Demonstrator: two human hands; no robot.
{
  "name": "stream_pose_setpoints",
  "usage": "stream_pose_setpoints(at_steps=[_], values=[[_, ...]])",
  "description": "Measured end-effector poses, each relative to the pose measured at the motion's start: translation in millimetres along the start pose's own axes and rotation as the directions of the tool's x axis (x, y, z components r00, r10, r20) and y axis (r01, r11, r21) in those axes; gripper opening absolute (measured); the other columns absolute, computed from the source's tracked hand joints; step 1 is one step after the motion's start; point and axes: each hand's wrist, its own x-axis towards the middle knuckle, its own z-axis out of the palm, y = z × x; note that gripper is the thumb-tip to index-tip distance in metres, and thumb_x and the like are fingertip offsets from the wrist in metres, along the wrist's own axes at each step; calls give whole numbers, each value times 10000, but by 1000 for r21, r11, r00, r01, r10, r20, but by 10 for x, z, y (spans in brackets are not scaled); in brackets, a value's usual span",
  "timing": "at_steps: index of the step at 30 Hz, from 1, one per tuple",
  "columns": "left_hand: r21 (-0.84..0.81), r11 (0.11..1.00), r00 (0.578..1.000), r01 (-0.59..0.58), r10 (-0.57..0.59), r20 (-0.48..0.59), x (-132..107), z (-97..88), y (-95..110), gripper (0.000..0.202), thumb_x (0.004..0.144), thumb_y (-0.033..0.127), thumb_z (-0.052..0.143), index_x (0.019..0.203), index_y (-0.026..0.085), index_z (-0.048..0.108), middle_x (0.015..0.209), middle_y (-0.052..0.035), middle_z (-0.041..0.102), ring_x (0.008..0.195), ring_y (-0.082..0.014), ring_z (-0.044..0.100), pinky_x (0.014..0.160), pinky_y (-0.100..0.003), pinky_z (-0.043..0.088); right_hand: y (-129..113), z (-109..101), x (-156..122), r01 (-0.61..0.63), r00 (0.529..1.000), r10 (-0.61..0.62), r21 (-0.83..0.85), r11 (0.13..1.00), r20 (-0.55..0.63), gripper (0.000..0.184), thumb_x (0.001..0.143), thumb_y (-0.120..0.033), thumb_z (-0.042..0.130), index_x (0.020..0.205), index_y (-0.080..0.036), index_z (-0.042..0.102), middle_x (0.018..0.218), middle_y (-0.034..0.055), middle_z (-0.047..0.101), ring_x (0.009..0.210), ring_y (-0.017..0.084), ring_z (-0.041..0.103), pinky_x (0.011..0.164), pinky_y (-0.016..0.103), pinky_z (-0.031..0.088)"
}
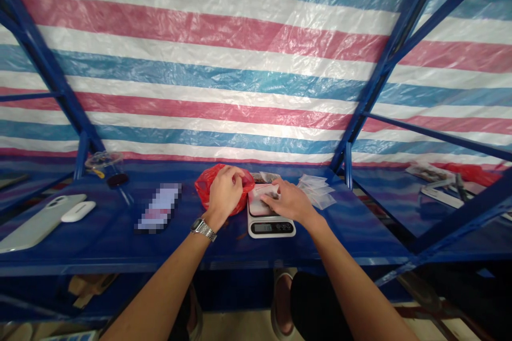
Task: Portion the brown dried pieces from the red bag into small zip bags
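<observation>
My left hand (226, 189), with a metal watch (204, 228) on its wrist, is over the mouth of a red plastic bag (204, 185). Its fingers are curled in and closed; what they hold is too small or hidden. A white kitchen scale (272, 228) with a dark display stands just right of the bag. On its pan lies a small pale plastic bag (262, 192) with pinkish print, pinched between thumb and fingers of my right hand (290, 200). Behind the scale are packets with brownish contents (267, 176), partly covered.
Several clear zip bags (317, 192) lie right of the scale. To the left are a blurred-out phone (160, 208), a pale phone (44, 221), a white earbud case (78, 211) and a clear plastic cup (106, 162). Blue posts (366, 90) and striped sheeting (224, 74) bound the blue shelf (224, 250).
</observation>
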Motion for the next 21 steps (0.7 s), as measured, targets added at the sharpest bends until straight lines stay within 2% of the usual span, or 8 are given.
stream_pose_setpoints(at_steps=[3,5,9,11,14,16,19,21], values=[[31,999,1000,17,-16,-6,10,-34,-3,260,886,93,465,876,221,692,1016,-47,736,965,-209,677,892,-320,514,-22,37,5,17,1000,-17,11,1000,11,524,821,-515,710,1212,-175,631,1042,135,722,979,325,689,807,403,504],[80,996,999,39,-36,-32,36,-91,-26,262,903,115,456,882,222,695,1031,-51,738,980,-215,678,895,-320,509,7,86,50,25,1000,-25,95,995,-6,512,814,-419,730,1247,-169,622,1048,126,723,965,305,696,821,397,515],[232,960,988,155,-151,-36,106,-264,-163,269,924,168,446,934,224,709,1067,-70,746,968,-230,688,857,-320,510,-7,218,217,92,985,-36,343,935,-166,485,822,-320,731,1277,-193,621,1132,103,701,985,246,694,883,371,530],[298,942,981,157,-182,61,119,-340,-263,291,919,172,435,952,211,722,1045,-100,754,946,-243,695,840,-333,513,-122,272,305,167,962,-61,392,905,-268,422,840,-308,713,1245,-210,644,1150,91,687,991,231,687,899,363,533],[305,952,959,40,-122,257,79,-408,-391,281,853,133,480,877,191,754,981,-120,768,954,-254,697,889,-348,506,-391,324,410,274,934,-158,357,893,-321,346,874,-237,657,1220,-220,667,1178,84,680,1003,219,675,918,350,526],[257,966,931,-36,-61,359,20,-436,-445,266,773,95,532,816,199,773,948,-95,778,941,-238,699,895,-321,502,-564,347,466,325,923,-239,275,905,-302,332,883,-168,620,1205,-220,682,1184,84,696,1044,229,662,952,359,503],[193,977,875,-90,-14,484,-71,-477,-493,272,688,76,564,758,214,788,838,-48,780,819,-209,703,801,-275,514,-738,385,526,387,906,-346,146,911,-243,384,864,-81,589,1204,-225,694,1181,80,730,1096,261,639,981,399,465],[155,985,871,-72,-14,491,-107,-500,-521,275,694,87,558,766,212,791,800,-41,772,782,-204,701,775,-270,519,-801,418,545,429,893,-401,114,896,-205,450,837,-27,567,1216,-235,691,1198,62,739,1091,265,635,973,409,453]])
